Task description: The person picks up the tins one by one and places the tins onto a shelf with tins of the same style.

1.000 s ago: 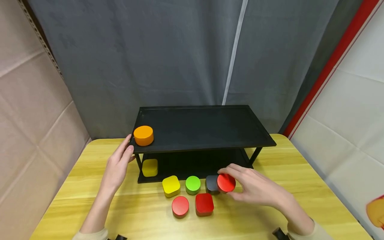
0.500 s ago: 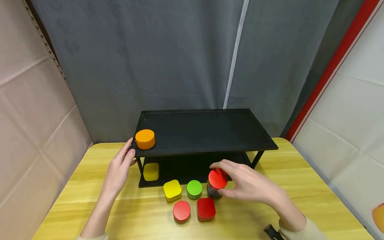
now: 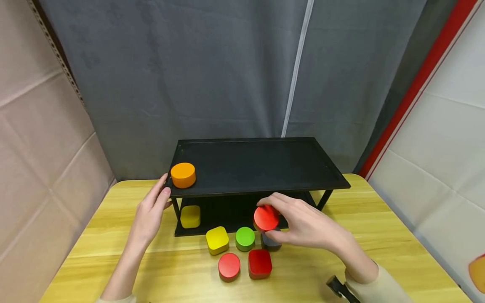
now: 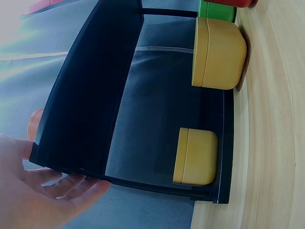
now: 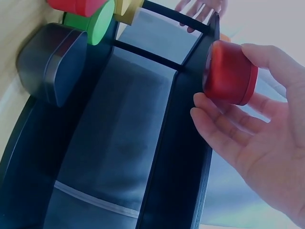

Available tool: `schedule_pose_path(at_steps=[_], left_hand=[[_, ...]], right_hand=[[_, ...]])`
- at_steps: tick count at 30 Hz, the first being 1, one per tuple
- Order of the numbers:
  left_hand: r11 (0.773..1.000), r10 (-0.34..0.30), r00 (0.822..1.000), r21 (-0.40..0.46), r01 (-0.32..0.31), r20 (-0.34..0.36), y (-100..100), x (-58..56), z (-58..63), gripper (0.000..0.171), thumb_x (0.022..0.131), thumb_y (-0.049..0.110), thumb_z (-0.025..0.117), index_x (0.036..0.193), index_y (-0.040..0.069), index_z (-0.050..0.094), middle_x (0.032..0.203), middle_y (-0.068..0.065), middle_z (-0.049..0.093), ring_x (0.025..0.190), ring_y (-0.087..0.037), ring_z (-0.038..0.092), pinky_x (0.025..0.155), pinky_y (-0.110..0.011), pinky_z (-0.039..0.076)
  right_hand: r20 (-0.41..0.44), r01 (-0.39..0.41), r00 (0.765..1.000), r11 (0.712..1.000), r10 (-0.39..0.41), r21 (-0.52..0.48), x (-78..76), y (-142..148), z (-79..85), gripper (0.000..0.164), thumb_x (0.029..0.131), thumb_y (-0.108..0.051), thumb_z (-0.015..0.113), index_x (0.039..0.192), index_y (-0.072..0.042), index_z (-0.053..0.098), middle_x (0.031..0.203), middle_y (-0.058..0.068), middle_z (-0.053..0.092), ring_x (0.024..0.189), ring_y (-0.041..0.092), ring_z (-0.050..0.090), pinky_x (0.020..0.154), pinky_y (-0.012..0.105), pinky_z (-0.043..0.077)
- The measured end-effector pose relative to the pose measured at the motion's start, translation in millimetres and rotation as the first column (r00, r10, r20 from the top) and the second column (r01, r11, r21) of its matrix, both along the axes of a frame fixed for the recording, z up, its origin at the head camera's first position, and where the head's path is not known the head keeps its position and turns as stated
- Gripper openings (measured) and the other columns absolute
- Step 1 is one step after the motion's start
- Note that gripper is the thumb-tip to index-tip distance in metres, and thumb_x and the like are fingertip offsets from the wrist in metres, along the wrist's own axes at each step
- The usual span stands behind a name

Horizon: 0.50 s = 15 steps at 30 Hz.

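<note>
In the head view, my right hand (image 3: 303, 219) pinches a round red tin (image 3: 266, 218) between thumb and fingers. It is raised just beyond a dark grey square tin (image 3: 271, 241), in front of a black two-tier shelf (image 3: 250, 164). The right wrist view shows this red tin (image 5: 228, 74) with a lid seam, near the upper tier's edge. My left hand (image 3: 150, 210) grips the shelf's left front corner. In the left wrist view, the left hand's fingers (image 4: 71, 186) lie along that end. An orange round tin (image 3: 183, 176) stands on the upper tier's left end.
A yellow square tin (image 3: 190, 216) is on the lower tier at left. In front stand another yellow square tin (image 3: 217, 240), a green round tin (image 3: 245, 239), a red round tin (image 3: 229, 267) and a red square tin (image 3: 260, 264) on the wooden table (image 3: 303, 277). A grey curtain (image 3: 189, 75) hangs behind.
My right hand has moved left and toward the shelf with the red tin, passing over the dark grey tin. The left hand stays at the shelf corner. The view has shifted slightly.
</note>
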<state>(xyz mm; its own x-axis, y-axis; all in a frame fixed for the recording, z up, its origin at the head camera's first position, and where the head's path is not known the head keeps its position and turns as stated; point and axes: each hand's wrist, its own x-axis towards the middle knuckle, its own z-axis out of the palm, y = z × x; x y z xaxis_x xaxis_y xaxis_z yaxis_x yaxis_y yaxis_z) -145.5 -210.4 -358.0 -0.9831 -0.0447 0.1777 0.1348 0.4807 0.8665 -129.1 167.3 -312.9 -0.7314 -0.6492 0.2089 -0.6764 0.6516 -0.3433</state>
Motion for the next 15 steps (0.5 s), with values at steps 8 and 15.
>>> schedule_pose_path(at_steps=[8, 15], left_hand=[[1.0, 0.005, 1.0, -0.009, -0.005, 0.002, 0, -1.0, -0.8, 0.059, 0.111, 0.048, 0.035, 0.165, 0.028, 0.025, 0.17, -0.013, 0.029, 0.136, -0.039, 0.058, 0.107, -0.044, 0.052], [1.0, -0.003, 1.0, 0.003, 0.003, 0.005, 0, -1.1, -1.1, 0.058, 0.111, 0.047, 0.035, 0.165, 0.028, 0.023, 0.17, -0.013, 0.027, 0.14, -0.041, 0.054, 0.107, -0.045, 0.05]], right_hand=[[-0.017, -0.011, 1.0, 0.999, 0.01, -0.053, -3.4, -6, 8.0, 0.053, 0.084, -0.03, 0.083, 0.132, -0.026, 0.06, 0.117, -0.018, 0.06, 0.097, -0.001, 0.058, 0.085, 0.019, 0.059], [-0.052, -0.031, 0.998, 0.994, 0.026, -0.104, -8.9, -13, 14.9, 0.055, 0.084, -0.027, 0.083, 0.134, -0.025, 0.061, 0.118, -0.015, 0.062, 0.1, 0.001, 0.058, 0.085, 0.02, 0.059]])
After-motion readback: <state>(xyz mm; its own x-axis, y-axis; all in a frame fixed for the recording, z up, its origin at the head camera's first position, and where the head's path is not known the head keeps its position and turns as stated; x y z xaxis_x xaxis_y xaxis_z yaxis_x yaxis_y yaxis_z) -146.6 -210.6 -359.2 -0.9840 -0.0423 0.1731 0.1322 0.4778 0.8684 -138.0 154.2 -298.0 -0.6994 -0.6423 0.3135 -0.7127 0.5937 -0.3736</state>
